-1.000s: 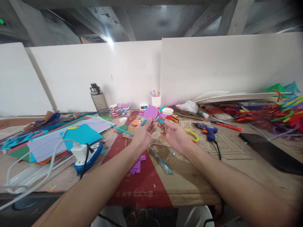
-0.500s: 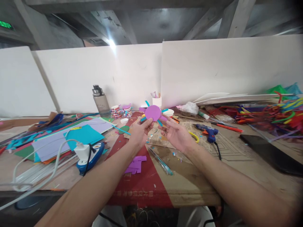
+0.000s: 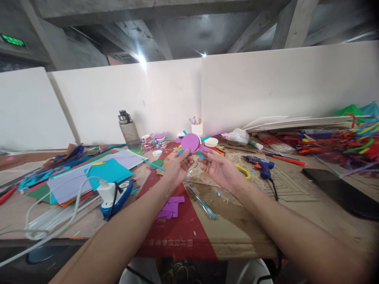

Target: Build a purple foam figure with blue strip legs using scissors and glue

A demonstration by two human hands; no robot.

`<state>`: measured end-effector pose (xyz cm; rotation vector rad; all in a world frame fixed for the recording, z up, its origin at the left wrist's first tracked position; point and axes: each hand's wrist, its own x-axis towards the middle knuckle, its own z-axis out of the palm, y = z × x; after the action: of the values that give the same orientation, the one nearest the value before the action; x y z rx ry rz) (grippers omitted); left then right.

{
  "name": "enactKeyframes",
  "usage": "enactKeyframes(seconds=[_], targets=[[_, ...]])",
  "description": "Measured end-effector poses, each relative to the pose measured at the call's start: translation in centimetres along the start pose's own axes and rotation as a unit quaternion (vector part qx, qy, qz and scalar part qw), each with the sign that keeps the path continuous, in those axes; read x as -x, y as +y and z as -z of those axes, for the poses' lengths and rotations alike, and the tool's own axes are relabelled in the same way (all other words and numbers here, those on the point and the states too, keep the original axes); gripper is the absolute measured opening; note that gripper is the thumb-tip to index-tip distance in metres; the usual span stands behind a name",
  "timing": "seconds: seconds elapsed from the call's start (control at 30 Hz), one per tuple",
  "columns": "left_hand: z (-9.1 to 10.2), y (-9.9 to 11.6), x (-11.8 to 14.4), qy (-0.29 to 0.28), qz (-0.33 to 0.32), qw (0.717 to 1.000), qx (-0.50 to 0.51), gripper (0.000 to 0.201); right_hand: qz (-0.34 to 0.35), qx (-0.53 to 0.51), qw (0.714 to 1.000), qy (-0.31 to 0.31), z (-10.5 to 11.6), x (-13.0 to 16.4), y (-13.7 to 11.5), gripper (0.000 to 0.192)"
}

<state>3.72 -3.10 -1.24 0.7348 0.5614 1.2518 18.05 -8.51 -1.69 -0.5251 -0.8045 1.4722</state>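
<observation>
The purple disc with blue strips has turned slightly since a second ago; the left hand pinches it while the right hand supports its edge, fingers loosely spread.

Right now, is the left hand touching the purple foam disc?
Touching. The head view shows the left hand fingertips pinching the lower edge of the purple foam disc, raised above the table.

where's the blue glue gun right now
In the head view, the blue glue gun lies on the cardboard to the right of the right hand, beside the yellow ring.
</observation>
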Motion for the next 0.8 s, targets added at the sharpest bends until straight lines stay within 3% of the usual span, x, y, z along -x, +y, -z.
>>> enactKeyframes(seconds=[0.27,0.53,0.8], targets=[[0.1,-0.2,0.2,-0.013,0.014,1.000,-0.006,0.007,0.014,0.017,1.000,0.006,-0.2,0.1,0.0,0.028],[0.1,0.5,0.4,-0.019,0.021,1.000,0.012,0.004,0.020,0.057,0.995,0.079,0.9,-0.5,0.1,0.038],[1.2,0.2,-0.6,-0.025,0.026,0.998,-0.046,0.021,0.078,0.153,0.976,0.130,2.6,-1.2,-0.3,0.042]])
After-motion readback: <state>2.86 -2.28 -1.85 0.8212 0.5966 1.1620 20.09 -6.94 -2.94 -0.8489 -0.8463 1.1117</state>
